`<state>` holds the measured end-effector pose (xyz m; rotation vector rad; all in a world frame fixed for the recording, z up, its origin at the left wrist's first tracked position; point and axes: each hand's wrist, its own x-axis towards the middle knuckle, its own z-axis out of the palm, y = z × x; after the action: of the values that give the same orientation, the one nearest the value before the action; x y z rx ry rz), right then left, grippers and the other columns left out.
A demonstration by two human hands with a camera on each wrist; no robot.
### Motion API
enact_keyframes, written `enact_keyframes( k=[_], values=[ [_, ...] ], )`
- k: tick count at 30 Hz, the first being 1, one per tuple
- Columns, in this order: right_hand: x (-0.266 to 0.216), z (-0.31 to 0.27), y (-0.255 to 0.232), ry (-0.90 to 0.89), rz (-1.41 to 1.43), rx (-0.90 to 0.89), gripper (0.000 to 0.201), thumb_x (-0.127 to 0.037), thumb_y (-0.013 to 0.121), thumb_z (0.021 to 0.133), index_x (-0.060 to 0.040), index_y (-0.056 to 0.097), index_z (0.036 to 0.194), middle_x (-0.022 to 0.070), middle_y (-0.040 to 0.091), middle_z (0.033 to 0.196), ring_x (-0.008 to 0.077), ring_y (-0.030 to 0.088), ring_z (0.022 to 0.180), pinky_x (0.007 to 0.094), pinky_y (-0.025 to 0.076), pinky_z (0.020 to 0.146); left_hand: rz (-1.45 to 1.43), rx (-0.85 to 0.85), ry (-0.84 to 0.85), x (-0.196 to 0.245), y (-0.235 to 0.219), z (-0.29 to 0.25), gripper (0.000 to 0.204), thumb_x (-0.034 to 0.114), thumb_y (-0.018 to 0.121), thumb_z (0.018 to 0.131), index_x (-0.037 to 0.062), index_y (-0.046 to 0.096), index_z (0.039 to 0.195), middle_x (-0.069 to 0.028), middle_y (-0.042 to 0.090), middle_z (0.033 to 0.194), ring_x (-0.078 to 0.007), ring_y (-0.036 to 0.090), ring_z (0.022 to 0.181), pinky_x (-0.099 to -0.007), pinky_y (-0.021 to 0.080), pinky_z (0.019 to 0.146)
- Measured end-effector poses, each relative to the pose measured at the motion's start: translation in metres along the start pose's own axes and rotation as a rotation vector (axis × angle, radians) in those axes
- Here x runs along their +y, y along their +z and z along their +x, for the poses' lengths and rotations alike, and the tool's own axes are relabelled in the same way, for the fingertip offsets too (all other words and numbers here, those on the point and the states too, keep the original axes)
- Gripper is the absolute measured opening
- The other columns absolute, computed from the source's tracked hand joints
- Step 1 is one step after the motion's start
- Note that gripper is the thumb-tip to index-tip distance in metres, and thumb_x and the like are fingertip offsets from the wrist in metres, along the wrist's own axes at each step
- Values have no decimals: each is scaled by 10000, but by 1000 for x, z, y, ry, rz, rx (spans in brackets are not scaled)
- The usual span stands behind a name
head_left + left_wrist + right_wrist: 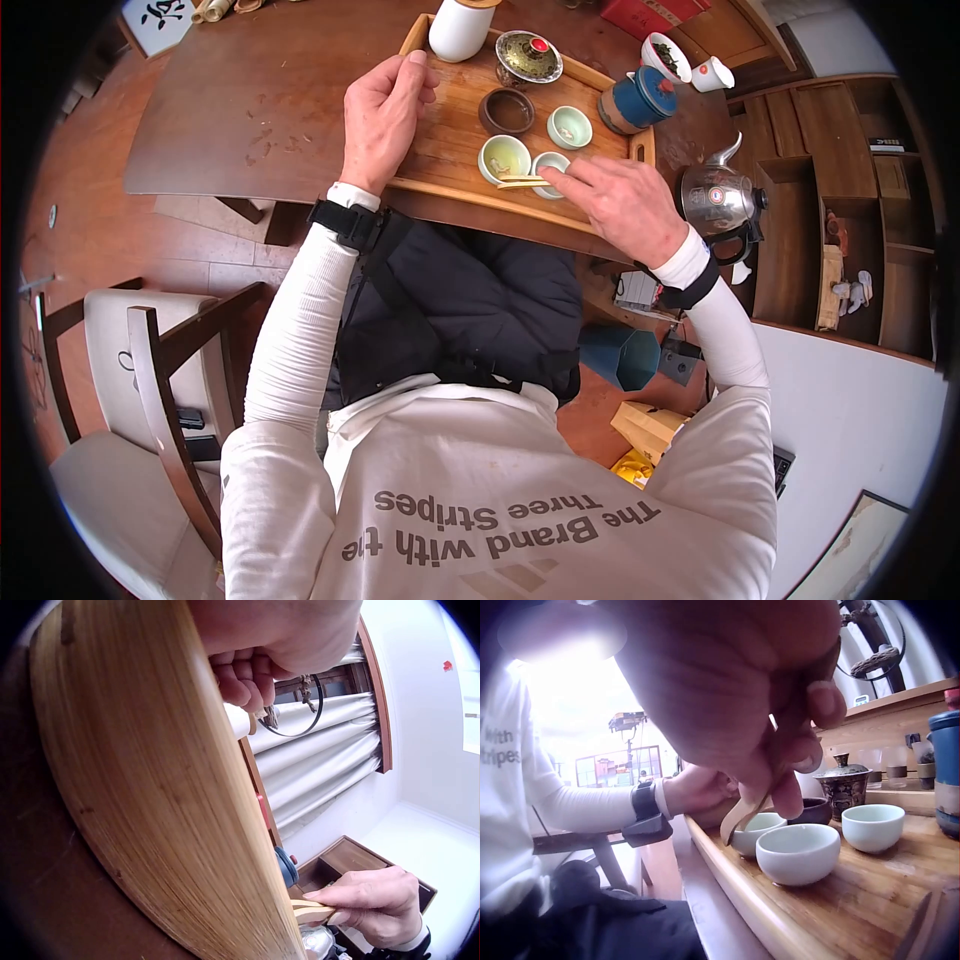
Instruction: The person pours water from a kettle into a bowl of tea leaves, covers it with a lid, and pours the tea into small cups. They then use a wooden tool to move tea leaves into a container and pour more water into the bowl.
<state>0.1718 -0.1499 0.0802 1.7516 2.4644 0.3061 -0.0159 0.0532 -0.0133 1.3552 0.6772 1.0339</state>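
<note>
My right hand (628,205) pinches light wooden tea tongs (742,817) between thumb and fingers. Their tips reach the near rim of a pale green cup (504,155) holding yellowish tea. Right under the fingers sits a second pale cup (799,856), partly covered by the hand in the head view. A third pale cup (570,126) stands just behind. Over the left end of the wooden tray (440,150), my left hand (385,118) rests near the rim with loosely curled fingers and nothing in them.
On the tray are a dark bowl (506,111), a patterned lidded bowl (529,58), a white canister (460,30) and a blue lidded pot (638,102). A metal kettle (716,195) stands right of it. A white dish of tea leaves (666,58) lies behind.
</note>
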Motion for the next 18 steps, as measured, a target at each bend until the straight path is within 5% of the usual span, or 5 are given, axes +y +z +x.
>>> enact_keyframes(
  k=[9, 18],
  values=[
    [5, 1, -8, 25, 111, 54, 356, -80, 637, 839, -142, 699, 1184, 8, 654, 887, 191, 666, 779, 329, 530, 602, 8, 0, 6, 1, 1, 0, 392, 330, 593, 1042, -9, 698, 874, -3, 638, 726, -56, 544, 665, -224, 466, 623],
    [33, 14, 19, 213, 649, 253, 313, -46, 660, 899, -71, 730, 1204, 152, 720, 923, 281, 698, 805, 344, 543, 705, -9, 3, 0, 2, 1, 0, 396, 343, 602, 1037, -7, 700, 878, 6, 635, 730, -57, 548, 671, -226, 468, 624]
  ],
)
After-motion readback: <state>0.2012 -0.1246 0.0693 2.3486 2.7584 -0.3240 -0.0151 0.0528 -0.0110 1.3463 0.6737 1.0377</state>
